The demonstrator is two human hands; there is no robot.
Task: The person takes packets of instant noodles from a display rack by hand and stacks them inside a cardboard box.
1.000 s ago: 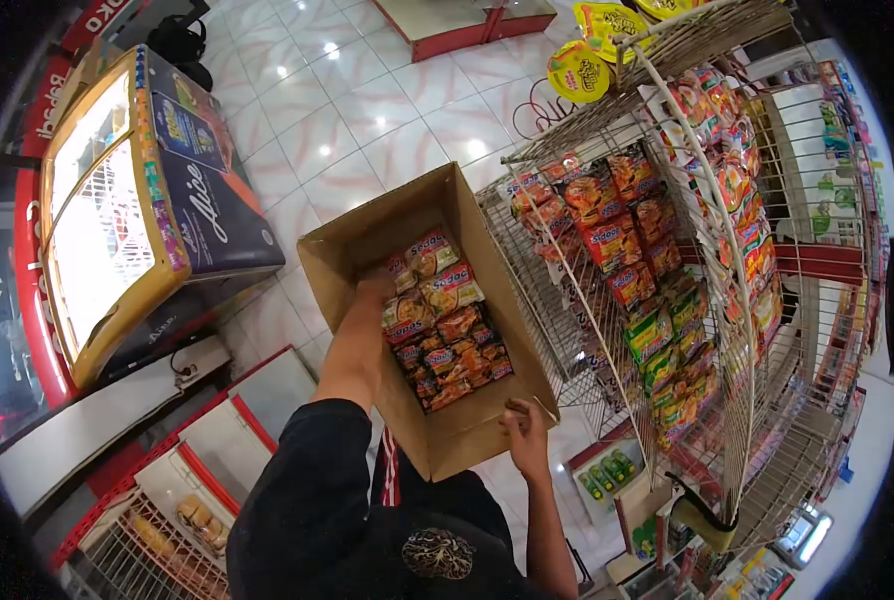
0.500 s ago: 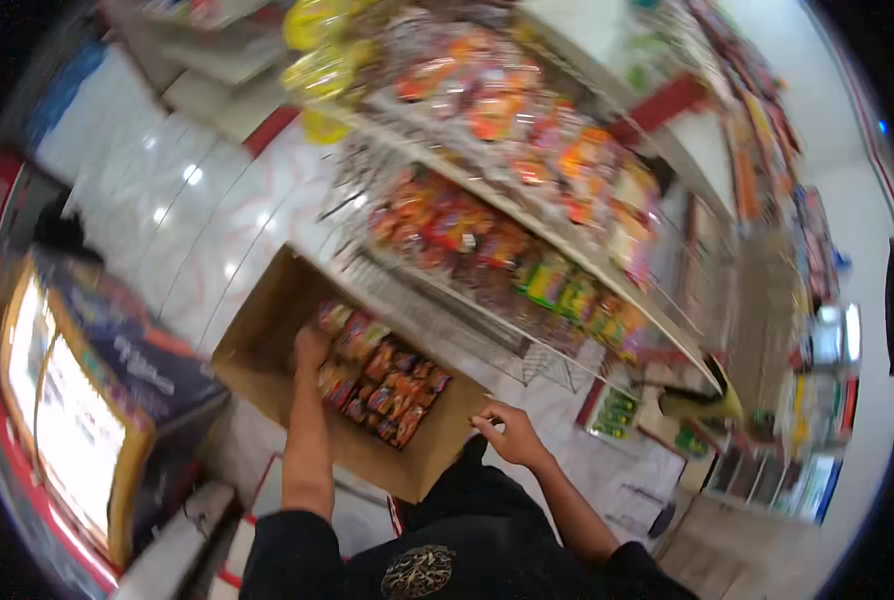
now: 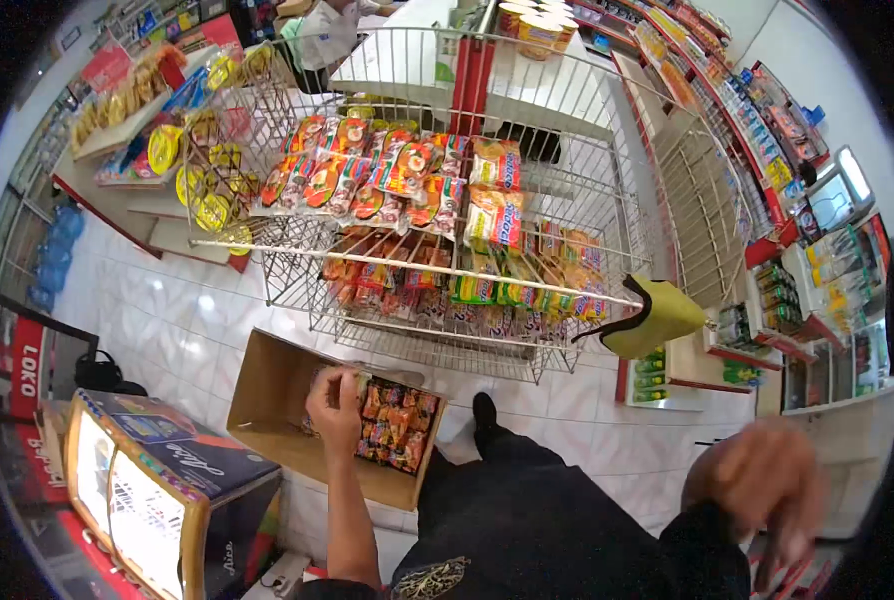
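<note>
My left hand is raised over the open cardboard box, its fingers curled together; whatever they may hold is hidden. Inside the box, noodle packets lie in rows on the right side, just beside that hand. My right hand is off to the far right, away from box and rack. Motion blur smears its fingers, so their state and any content cannot be made out. Beyond the box, a wire rack holds red and white noodle packets on its upper level and more packets below.
A yellow-green item hangs at the rack's front right corner. An ice cream freezer stands at lower left. Noodle cups are on a white surface behind the rack. Stocked shelves line the right. A person's arm shows at the top.
The view has swung toward the rack's front. My left hand has risen from inside the box. My right hand has left the box's edge and moved far right.
</note>
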